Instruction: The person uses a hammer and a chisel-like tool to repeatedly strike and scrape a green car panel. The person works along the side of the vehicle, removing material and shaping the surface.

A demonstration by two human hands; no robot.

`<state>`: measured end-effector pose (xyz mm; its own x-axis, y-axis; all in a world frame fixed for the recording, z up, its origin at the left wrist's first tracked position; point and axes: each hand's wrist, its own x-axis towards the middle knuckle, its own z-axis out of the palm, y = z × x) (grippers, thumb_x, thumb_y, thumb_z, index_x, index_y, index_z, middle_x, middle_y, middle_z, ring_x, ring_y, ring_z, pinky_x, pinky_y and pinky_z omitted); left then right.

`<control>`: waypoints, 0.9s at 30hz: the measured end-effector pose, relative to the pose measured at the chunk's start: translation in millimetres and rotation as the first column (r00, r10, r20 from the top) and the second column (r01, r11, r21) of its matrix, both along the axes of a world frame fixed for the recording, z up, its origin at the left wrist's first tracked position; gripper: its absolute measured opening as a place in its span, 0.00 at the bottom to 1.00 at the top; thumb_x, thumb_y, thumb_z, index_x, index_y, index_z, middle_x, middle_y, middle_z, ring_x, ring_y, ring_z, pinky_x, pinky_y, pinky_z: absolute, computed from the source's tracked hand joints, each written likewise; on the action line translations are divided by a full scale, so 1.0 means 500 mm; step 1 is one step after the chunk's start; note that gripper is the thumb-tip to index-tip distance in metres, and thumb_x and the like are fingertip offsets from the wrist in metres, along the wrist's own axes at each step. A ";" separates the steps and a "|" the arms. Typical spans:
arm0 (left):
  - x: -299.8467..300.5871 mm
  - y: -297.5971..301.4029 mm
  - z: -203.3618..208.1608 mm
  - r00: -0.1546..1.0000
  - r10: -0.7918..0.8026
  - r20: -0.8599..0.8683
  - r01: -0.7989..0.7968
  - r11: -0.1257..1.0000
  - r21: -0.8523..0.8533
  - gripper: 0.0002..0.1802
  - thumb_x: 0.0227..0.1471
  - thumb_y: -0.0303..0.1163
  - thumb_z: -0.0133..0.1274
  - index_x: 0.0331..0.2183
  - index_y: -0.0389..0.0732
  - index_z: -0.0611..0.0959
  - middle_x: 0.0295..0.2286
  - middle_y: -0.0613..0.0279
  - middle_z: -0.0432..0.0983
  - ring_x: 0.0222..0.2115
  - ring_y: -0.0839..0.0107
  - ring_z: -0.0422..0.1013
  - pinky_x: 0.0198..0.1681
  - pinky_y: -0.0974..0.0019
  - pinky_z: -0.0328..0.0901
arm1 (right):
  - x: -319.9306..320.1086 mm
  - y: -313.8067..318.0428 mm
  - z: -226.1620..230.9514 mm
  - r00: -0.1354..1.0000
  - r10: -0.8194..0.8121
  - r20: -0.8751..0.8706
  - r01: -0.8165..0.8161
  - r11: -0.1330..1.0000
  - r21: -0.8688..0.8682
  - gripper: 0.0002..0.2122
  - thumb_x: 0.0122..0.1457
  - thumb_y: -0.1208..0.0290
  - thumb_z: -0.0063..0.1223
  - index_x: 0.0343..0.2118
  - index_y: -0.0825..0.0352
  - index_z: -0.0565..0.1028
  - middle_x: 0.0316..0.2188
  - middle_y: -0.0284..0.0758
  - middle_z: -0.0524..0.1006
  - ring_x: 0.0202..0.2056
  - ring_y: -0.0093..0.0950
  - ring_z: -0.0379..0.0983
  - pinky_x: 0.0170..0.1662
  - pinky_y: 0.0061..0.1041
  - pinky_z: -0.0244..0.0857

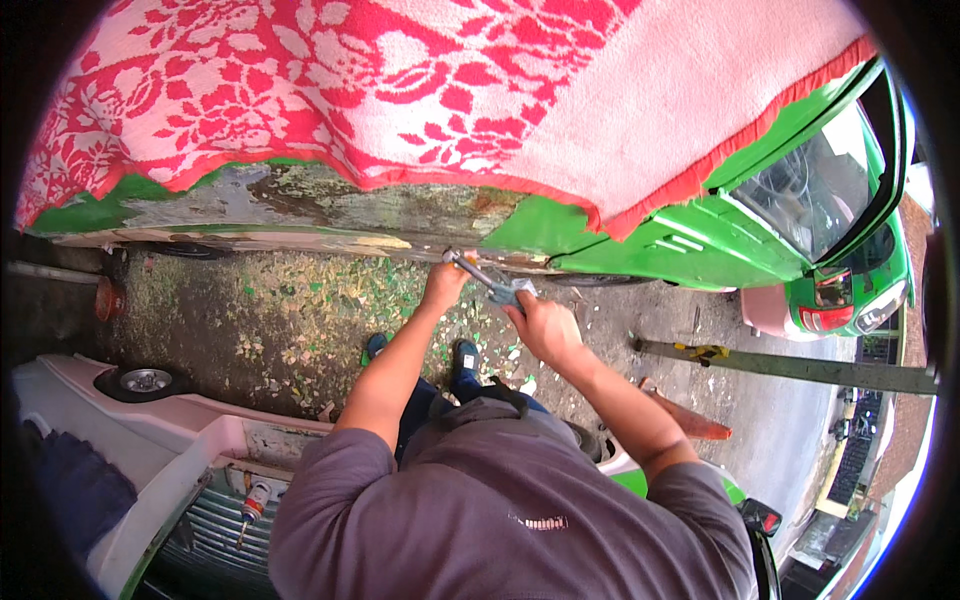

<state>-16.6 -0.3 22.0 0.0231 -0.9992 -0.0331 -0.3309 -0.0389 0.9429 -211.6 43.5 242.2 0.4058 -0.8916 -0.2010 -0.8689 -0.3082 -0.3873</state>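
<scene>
In front of me is the side panel [390,205] of a green vehicle, its paint stripped to patchy brown and grey. My right hand [545,325] is closed around the bluish-grey end of a hammer-like tool [485,276] with a metal shaft. The shaft slants up and left to the panel's lower edge. There my left hand [446,284] is closed beside the tool's far end, with a small orange bit showing at its fingers. What exactly the left hand grips is too small to tell.
A red-and-pink floral blanket [430,90] covers the vehicle's upper part. Paint flakes [270,320] litter the ground by my shoes. Behind me stands a pink-and-grey vehicle [185,425] with a spray can [256,498] on it. A metal beam [800,368] and an orange-red object [690,415] are at right.
</scene>
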 end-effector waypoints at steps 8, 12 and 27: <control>-0.008 0.037 0.040 0.951 0.139 -0.275 -0.150 0.988 -0.022 0.17 0.51 0.24 0.59 0.44 0.39 0.79 0.50 0.52 0.74 0.49 0.66 0.73 0.51 0.66 0.67 | -0.021 0.042 0.028 0.975 -0.077 0.207 0.070 0.997 0.042 0.17 0.58 0.58 0.57 0.41 0.67 0.74 0.22 0.49 0.77 0.28 0.49 0.76 0.30 0.43 0.68; 0.014 0.037 0.059 0.977 0.106 -0.187 -0.110 0.994 -0.013 0.19 0.50 0.19 0.57 0.46 0.38 0.79 0.52 0.53 0.73 0.51 0.69 0.71 0.52 0.67 0.66 | -0.040 0.053 0.020 0.968 -0.159 0.195 0.131 0.980 0.151 0.19 0.59 0.55 0.54 0.43 0.68 0.74 0.26 0.49 0.78 0.30 0.50 0.76 0.33 0.45 0.69; 0.014 0.019 -0.043 0.694 0.299 -0.655 -0.304 0.946 0.110 0.13 0.49 0.15 0.56 0.39 0.36 0.77 0.49 0.49 0.74 0.47 0.69 0.72 0.48 0.69 0.69 | -0.098 0.074 -0.006 0.944 -0.292 0.151 0.238 0.924 0.300 0.20 0.59 0.54 0.54 0.43 0.68 0.75 0.26 0.52 0.77 0.32 0.51 0.76 0.35 0.44 0.69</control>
<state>-9.7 9.2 0.4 0.2980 -0.9427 -0.1498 0.3982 -0.0199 0.9171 -260.6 80.7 239.3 0.2166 -0.8923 -0.3961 -0.8061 0.0654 -0.5881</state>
